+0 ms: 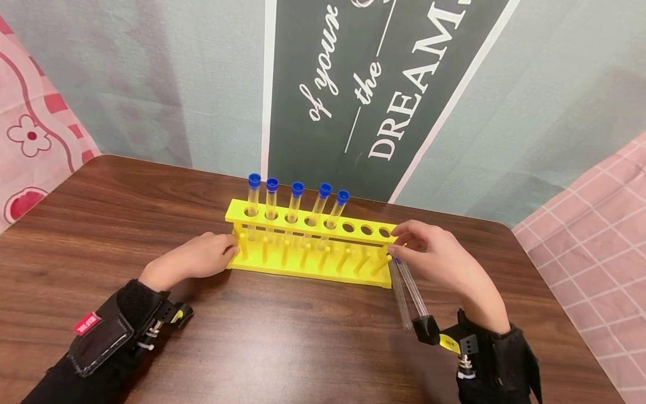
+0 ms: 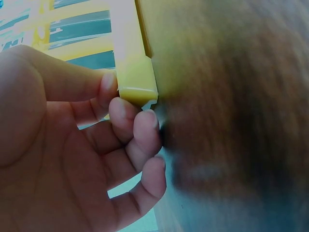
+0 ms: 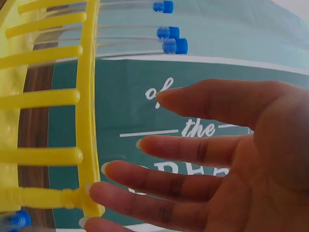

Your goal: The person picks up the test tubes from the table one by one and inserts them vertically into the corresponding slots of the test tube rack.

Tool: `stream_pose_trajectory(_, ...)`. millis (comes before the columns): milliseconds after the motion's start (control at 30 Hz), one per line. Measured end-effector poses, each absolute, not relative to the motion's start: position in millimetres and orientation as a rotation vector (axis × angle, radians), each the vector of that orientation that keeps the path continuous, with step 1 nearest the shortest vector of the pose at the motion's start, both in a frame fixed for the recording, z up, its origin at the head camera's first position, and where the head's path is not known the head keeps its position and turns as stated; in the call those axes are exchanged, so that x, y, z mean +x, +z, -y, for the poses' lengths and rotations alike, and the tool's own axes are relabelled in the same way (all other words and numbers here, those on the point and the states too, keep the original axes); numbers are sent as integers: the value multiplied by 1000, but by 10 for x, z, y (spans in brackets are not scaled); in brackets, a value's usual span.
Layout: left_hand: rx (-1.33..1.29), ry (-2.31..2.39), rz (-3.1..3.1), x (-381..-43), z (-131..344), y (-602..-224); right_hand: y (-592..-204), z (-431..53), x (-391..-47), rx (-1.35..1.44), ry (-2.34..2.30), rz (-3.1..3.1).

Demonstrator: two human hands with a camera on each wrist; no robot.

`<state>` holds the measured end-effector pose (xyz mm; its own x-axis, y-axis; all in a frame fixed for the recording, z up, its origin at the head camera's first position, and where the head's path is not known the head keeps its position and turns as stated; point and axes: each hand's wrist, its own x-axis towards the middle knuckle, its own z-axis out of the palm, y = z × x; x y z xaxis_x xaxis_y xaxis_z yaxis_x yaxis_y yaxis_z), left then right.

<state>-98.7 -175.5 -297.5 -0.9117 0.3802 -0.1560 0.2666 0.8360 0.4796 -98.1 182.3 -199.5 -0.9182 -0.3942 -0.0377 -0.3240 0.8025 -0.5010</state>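
A yellow test tube rack [image 1: 308, 272] stands on the table, with a row of upright pegs along its front. Several clear test tubes [image 1: 297, 193] with blue caps stand in its left holes; the three holes at the right hold none. My left hand [image 1: 199, 257] pinches the rack's left end between thumb and curled fingers, seen closely in the left wrist view. At the other end is my right hand [image 1: 441, 255], its fingers extended and spread in the right wrist view, holding nothing. Below that hand, loose clear tubes [image 1: 404, 297] lie on the table, their capped ends partly hidden.
The brown wooden table [image 1: 282, 348] runs back to a hanging cloth [image 1: 217, 84] with a dark lettered panel. Pink patterned cloth hangs at the left and right sides. Each wrist wears a black strap with a camera mount.
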Motion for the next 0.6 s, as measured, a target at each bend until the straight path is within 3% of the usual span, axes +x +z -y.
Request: stream_pose_trajectory(600,504,680,-2765,-1002,1764,-3002,-2068,-2087,-1117,-401,-633,-2804)
